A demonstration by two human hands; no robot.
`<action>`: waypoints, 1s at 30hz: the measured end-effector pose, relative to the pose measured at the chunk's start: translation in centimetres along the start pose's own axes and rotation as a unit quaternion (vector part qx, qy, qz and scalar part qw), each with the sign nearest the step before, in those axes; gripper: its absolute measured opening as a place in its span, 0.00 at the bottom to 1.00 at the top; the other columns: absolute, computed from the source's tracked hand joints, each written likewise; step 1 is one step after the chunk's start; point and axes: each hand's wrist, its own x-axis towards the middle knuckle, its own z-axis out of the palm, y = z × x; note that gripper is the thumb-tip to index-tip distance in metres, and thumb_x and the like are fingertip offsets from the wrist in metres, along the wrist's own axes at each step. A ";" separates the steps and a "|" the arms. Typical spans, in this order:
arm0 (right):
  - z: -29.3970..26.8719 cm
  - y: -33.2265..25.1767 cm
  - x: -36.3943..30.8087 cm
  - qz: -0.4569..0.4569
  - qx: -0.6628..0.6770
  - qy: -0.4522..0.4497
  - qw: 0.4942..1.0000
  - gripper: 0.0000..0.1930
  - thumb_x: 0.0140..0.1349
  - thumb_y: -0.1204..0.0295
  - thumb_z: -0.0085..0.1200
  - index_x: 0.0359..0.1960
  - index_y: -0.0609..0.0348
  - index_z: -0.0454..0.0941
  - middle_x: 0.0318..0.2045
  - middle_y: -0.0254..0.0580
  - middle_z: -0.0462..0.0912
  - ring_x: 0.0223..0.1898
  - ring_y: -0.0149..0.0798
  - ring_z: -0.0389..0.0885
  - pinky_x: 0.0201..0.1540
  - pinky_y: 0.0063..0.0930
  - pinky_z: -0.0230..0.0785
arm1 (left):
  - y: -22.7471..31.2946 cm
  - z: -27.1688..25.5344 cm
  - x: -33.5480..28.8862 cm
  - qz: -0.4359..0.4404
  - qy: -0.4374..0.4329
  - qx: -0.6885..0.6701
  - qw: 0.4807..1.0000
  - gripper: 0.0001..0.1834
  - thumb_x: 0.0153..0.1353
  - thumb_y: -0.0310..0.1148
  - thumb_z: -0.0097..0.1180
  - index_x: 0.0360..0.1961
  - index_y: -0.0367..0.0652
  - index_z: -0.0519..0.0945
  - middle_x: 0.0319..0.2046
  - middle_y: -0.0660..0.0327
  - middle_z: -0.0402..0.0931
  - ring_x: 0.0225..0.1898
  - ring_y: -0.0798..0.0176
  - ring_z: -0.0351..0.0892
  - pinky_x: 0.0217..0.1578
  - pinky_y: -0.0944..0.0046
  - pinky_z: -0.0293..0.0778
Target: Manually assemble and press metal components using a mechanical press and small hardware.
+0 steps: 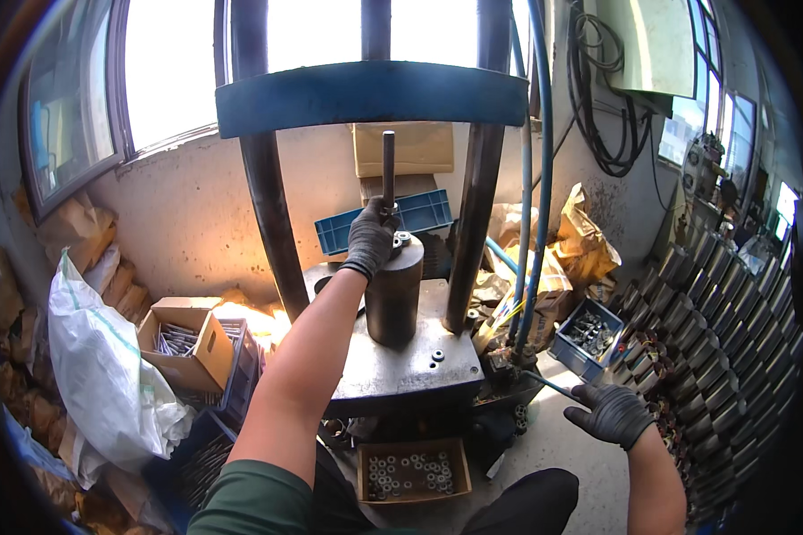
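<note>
The person's gloved left hand is curled closed around the lower part of an upright dark rod, just above the top of a dark metal cylinder. The cylinder stands upright on the pale metal bed of a press, between its two dark columns and under a blue crossbeam. Small ring-shaped parts sit on the cylinder's top, beside the hand.

The gloved right hand is out to the right, its fingers partly bent at the end of a thin lever; whether they close around it cannot be told.

Below the bed, a shallow box holds loose washers. To the left, a cardboard box of metal rods is near a white sack. A blue bin of small parts lies beyond the right hand, near stacked metal cylinders.
</note>
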 end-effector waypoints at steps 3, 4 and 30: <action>0.2 -0.1 1.2 -0.017 0.006 -0.015 1.000 0.30 0.66 0.43 0.55 0.55 0.56 0.84 0.47 0.53 0.86 0.49 0.55 0.86 0.53 0.48 0.77 | 1.1 -1.8 -0.3 -0.037 -0.016 0.046 0.998 0.18 0.69 0.33 0.63 0.59 0.52 0.78 0.45 0.50 0.87 0.49 0.46 0.87 0.50 0.50 0.79; -0.7 -0.4 -1.0 0.017 -0.005 -0.014 1.000 0.30 0.66 0.43 0.55 0.55 0.56 0.84 0.47 0.53 0.86 0.49 0.55 0.86 0.53 0.48 0.77 | 2.8 0.1 0.2 -0.045 -0.049 0.034 0.997 0.18 0.70 0.33 0.62 0.59 0.52 0.78 0.45 0.49 0.87 0.49 0.45 0.87 0.50 0.50 0.79; 2.6 1.6 -2.5 -0.067 -0.007 -0.219 0.973 0.24 0.65 0.50 0.52 0.51 0.54 0.86 0.43 0.52 0.89 0.49 0.55 0.87 0.56 0.45 0.78 | -0.3 1.7 -0.4 -0.041 -0.044 -0.157 0.986 0.27 0.70 0.22 0.59 0.68 0.59 0.74 0.40 0.62 0.81 0.36 0.65 0.79 0.39 0.62 0.78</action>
